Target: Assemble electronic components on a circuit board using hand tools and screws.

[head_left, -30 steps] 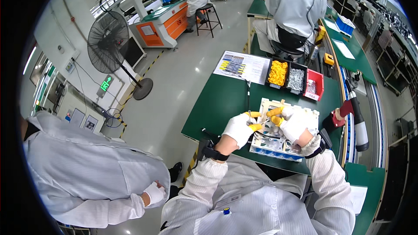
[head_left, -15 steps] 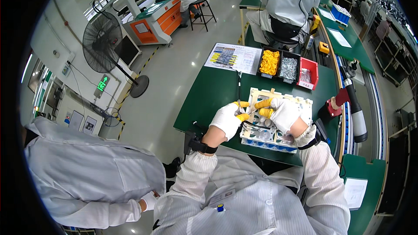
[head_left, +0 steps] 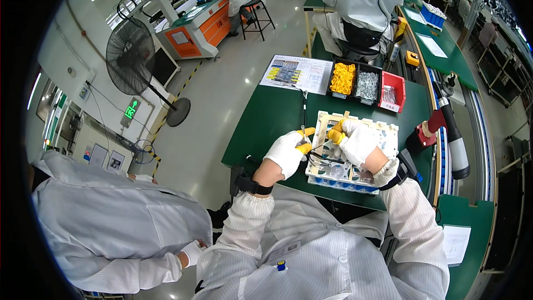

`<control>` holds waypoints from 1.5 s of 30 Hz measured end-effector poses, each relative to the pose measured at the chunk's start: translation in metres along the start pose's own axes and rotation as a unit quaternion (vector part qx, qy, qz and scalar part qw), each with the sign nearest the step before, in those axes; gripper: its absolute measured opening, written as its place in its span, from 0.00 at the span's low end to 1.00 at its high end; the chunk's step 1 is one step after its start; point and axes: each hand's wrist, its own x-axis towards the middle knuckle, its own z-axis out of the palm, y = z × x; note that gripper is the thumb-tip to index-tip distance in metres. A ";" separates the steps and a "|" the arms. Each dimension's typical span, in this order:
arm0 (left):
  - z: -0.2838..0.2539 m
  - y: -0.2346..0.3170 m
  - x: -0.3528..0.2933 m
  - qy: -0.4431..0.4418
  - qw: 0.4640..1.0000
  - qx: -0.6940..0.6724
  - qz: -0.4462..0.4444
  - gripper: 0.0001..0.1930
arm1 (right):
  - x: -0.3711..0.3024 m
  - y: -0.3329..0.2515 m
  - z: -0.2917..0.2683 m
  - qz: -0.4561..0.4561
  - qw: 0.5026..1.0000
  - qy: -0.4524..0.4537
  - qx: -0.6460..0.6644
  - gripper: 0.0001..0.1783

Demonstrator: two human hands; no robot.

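My left hand (head_left: 284, 154), in a white glove with yellow fingertips, is at the left edge of a cream tray (head_left: 390, 139) with cut-outs. Its thumb and fingers are closed around a small slim piece, too small to name. My right hand (head_left: 358, 143), gloved the same way, is over the tray with its fingertips pinched together; what they hold is hidden. A thin black cable (head_left: 327, 160) runs across the tray between and below the hands. Blue parts (head_left: 347, 186) show along the tray's near side.
Beyond the tray are bins of yellow parts (head_left: 343, 79) and silver parts (head_left: 367, 87), plus a red bin (head_left: 393, 93). A printed sheet (head_left: 297, 73) lies left of them. A red-and-black device (head_left: 425, 136) stands at right. A person in a pale coat (head_left: 127, 216) is close at left.
My hands have drawn apart, the left slightly left and the right slightly right. The fingertips, formerly almost meeting, now have a gap between them.
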 end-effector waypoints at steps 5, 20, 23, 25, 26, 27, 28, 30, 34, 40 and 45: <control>0.002 0.008 -0.002 0.022 0.999 -0.039 0.010 0.17 | 0.000 0.001 -0.001 0.010 1.000 0.000 0.021 0.12; 0.005 0.017 -0.003 0.103 0.988 0.101 0.046 0.11 | -0.015 -0.004 -0.012 -0.100 0.991 -0.022 -0.084 0.13; 0.005 0.018 -0.001 0.102 0.988 0.105 0.041 0.10 | -0.019 0.008 -0.013 -0.253 0.954 -0.006 -0.162 0.13; 0.007 0.015 -0.003 0.106 0.990 0.070 0.060 0.10 | -0.021 0.010 -0.010 -0.236 0.950 -0.011 -0.204 0.12; 0.007 0.014 -0.002 0.106 0.990 0.069 0.060 0.10 | -0.022 0.012 -0.009 -0.219 0.944 -0.013 -0.245 0.11; 0.007 0.014 -0.002 0.115 0.986 0.072 0.101 0.10 | -0.022 0.015 -0.007 -0.256 0.936 0.019 -0.239 0.10; 0.006 0.013 -0.002 0.124 0.979 0.075 0.143 0.10 | -0.023 0.017 -0.007 -0.255 0.937 0.019 -0.239 0.10; 0.007 0.015 -0.004 0.124 0.977 0.075 0.157 0.10 | -0.024 0.015 -0.008 -0.221 0.937 0.000 -0.270 0.12; 0.007 0.023 -0.006 0.114 0.968 0.114 0.192 0.08 | -0.026 0.008 -0.012 -0.186 0.946 -0.002 -0.264 0.11; 0.001 0.020 0.000 0.063 0.923 0.232 0.301 0.07 | -0.035 0.001 -0.013 -0.210 0.953 -0.030 -0.217 0.14; -0.004 0.019 0.005 0.028 0.903 0.263 0.337 0.07 | -0.025 0.034 -0.008 -0.253 0.939 0.005 -0.234 0.10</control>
